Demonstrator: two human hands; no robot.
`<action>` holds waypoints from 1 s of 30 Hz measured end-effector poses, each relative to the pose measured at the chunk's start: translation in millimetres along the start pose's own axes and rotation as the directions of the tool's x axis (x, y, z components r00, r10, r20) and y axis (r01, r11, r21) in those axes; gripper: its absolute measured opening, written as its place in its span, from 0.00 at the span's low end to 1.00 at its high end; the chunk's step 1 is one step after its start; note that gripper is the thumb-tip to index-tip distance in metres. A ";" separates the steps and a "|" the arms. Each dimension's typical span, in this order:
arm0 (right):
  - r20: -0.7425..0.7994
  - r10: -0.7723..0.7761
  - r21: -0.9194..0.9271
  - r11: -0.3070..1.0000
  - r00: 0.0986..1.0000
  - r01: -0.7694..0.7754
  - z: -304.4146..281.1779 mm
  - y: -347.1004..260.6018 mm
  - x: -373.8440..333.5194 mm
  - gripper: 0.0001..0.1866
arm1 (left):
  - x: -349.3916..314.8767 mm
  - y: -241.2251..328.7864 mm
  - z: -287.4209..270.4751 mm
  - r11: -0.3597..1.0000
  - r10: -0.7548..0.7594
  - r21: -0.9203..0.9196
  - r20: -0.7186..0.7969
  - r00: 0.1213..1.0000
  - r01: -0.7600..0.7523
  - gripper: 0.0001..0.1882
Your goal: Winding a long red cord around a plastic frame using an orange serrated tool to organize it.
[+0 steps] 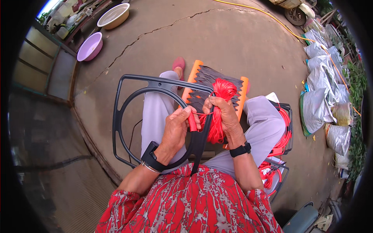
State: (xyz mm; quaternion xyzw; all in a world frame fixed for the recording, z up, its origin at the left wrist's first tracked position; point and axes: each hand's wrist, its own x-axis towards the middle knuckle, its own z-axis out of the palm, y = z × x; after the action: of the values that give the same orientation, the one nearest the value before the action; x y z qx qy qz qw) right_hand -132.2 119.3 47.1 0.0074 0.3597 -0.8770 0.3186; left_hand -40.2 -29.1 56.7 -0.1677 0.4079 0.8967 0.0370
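A black frame (159, 84) with a large ring inside it lies across my lap, tilted over my left thigh. A thick bundle of bright red cord (224, 89) hangs at the frame's right-hand side. My right hand (225, 114) is closed around the bundle's middle, against the frame's bar. My left hand (176, 128) is closed, with thumb and fingers pinching a strand of the red cord beside the bar. Next to those fingers a short red sleeve-like section (192, 121) shows; whether it is tightly wound cord cannot be told. The strand runs between both hands.
An orange-sided piece with dark woven strips (210, 74) stands between my feet. Beside my right leg are more black frames with red cord (285, 132). A purple basin (90, 47) and a cream basin (113, 16) lie far left; silvery sacks (316, 106) line the right.
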 end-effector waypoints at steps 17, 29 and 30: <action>-0.072 0.012 -0.120 0.993 0.997 -0.021 -11.0 5.1 -1.2 0.04 | -7.2 -18.6 1.4 0.999 -0.015 0.031 -0.117 0.993 0.019 0.14; -0.115 0.009 -0.031 0.999 0.993 -0.013 -14.8 -3.7 -4.6 0.05 | -2.2 -12.9 8.6 0.993 -0.071 -0.091 -0.025 0.997 0.069 0.23; -0.124 0.008 -0.017 1.000 0.992 -0.010 -13.9 -4.7 -6.3 0.06 | -0.5 -12.4 8.6 0.994 -0.068 -0.090 -0.017 0.998 0.066 0.23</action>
State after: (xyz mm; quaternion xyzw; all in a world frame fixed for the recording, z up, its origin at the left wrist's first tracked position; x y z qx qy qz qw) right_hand -132.9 134.3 41.3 0.0607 0.3866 -0.8701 0.2996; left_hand -39.5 -14.4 53.2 -0.1917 0.3617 0.9107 0.0553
